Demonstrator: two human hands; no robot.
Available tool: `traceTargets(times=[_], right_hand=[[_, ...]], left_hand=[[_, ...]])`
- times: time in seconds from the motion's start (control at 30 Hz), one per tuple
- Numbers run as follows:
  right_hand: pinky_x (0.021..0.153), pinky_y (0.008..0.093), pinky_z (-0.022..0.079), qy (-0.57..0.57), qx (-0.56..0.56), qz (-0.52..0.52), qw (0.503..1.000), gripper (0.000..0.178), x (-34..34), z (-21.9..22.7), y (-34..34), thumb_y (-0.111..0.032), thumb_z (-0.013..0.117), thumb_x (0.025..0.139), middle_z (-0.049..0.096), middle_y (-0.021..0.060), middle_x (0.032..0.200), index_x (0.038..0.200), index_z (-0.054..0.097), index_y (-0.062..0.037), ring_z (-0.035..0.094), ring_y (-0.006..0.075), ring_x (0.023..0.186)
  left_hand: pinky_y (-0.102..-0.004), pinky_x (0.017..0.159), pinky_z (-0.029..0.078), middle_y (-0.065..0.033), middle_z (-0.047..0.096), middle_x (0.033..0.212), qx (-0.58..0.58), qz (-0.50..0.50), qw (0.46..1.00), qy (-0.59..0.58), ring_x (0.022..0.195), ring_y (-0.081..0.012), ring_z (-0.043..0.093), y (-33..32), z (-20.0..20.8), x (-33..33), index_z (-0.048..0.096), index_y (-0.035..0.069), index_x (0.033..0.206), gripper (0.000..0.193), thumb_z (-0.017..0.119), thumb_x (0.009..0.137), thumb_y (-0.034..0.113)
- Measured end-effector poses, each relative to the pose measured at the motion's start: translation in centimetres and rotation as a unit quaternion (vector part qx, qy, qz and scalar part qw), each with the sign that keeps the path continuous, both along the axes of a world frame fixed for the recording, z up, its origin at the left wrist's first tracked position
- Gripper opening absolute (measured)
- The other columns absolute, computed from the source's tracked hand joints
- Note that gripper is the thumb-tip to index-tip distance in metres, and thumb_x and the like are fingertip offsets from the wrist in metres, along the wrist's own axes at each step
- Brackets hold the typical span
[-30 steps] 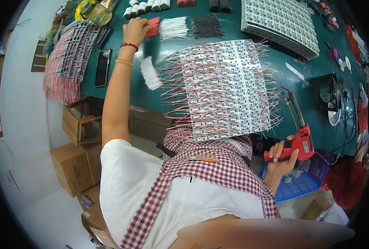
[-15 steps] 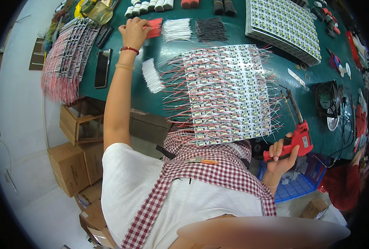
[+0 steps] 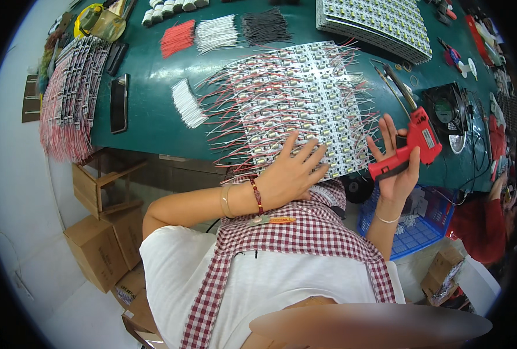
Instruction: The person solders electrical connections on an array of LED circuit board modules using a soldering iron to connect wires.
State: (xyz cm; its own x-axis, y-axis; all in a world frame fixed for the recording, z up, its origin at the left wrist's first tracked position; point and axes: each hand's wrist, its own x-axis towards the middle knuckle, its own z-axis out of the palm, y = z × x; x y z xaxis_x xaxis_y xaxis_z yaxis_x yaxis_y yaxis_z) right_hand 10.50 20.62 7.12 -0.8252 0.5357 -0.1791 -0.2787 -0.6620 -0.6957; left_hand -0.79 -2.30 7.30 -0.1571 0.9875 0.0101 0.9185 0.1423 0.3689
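My left hand (image 3: 287, 177) lies with its fingers spread over the near edge of a sheet of small circuit boards (image 3: 328, 75). Thin red and white wires stick out along both sides of the sheet. In my right hand (image 3: 399, 183), beside the sheet's right edge, rests a red soldering gun (image 3: 424, 142). Several of that hand's fingers are stretched out, and the gun's tip points away from me. Left of the sheet lies a small pile of white wires (image 3: 189, 104). Beyond are piles of red wires (image 3: 177, 38), white wires (image 3: 217, 34) and black wires (image 3: 266, 26).
A stack of board sheets (image 3: 375, 23) stands at the back right. A small black fan (image 3: 446, 110) sits to the right, above a blue basket (image 3: 407, 238). At left are a phone (image 3: 118, 103) and wired boards (image 3: 75, 93). Cardboard boxes (image 3: 95, 250) stand below.
My left hand has come back from the red wires to the sheet's near edge. My right hand's fingers have spread, with the soldering gun still in it. The view has shifted slightly.
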Motion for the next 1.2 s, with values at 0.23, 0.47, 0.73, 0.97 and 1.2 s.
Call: traceTargets(times=[0.23, 0.47, 0.73, 0.97, 1.2], right_hand=[[0.103, 0.0656, 0.033, -0.014, 0.002, 0.017, 1.000, 0.041, -0.5, -0.6, -0.5, -0.036, 0.050, 0.096, 0.031, 0.0243, 0.146, 0.121, 0.047, -0.0034, 0.022, 0.0334, 0.141], [0.102, 0.0668, 0.034, -0.033, -0.023, 0.009, 0.999, 0.042, 1.6, -1.6, -1.4, -0.037, 0.047, 0.097, 0.034, 0.0224, 0.144, 0.123, 0.046, -0.0031, 0.021, 0.0344, 0.141], [0.102, 0.0683, 0.032, -0.004, -0.042, 0.034, 0.999, 0.039, 3.2, -1.4, -2.2, -0.036, 0.049, 0.096, 0.033, 0.0256, 0.144, 0.119, 0.047, -0.0047, 0.024, 0.0352, 0.140], [0.103, 0.0679, 0.032, -0.002, -0.034, 0.045, 0.998, 0.039, 3.7, -1.7, -2.4, -0.037, 0.052, 0.095, 0.033, 0.0266, 0.144, 0.118, 0.047, -0.0055, 0.025, 0.0355, 0.140], [0.103, 0.0659, 0.033, -0.002, -0.033, 0.060, 0.998, 0.040, 3.6, -1.1, -1.7, -0.037, 0.054, 0.093, 0.032, 0.0270, 0.145, 0.119, 0.046, -0.0067, 0.026, 0.0376, 0.139]], left_hand=[[-0.0591, 0.103, 0.029, -0.0116, 0.049, 0.133, 0.048, 0.026, 0.997, 0.055, 0.128, -0.0307, 0.042, -0.3, -1.7, 1.3, 0.056, 0.012, 0.123, 0.041, 0.056, 0.083, 0.018], [-0.0598, 0.101, 0.031, -0.0114, 0.048, 0.134, 0.037, 0.011, 0.996, 0.083, 0.129, -0.0315, 0.041, -0.6, -1.6, 1.3, 0.056, 0.012, 0.125, 0.043, 0.056, 0.083, 0.020], [-0.0581, 0.101, 0.033, -0.0101, 0.049, 0.132, 0.049, -0.004, 0.994, 0.094, 0.128, -0.0285, 0.042, -2.0, -1.6, 1.8, 0.056, 0.013, 0.124, 0.038, 0.052, 0.087, 0.021], [-0.0581, 0.105, 0.027, -0.0074, 0.050, 0.132, 0.072, 0.057, 0.995, 0.041, 0.128, -0.0238, 0.043, -3.4, 0.8, -0.1, 0.054, 0.017, 0.127, 0.047, 0.062, 0.081, 0.020], [-0.0525, 0.111, 0.023, -0.0207, 0.026, 0.148, 0.041, 0.379, 0.915, 0.132, 0.140, -0.0380, 0.021, -13.8, -1.7, -12.6, 0.028, 0.005, 0.144, 0.071, 0.064, 0.083, 0.012]])
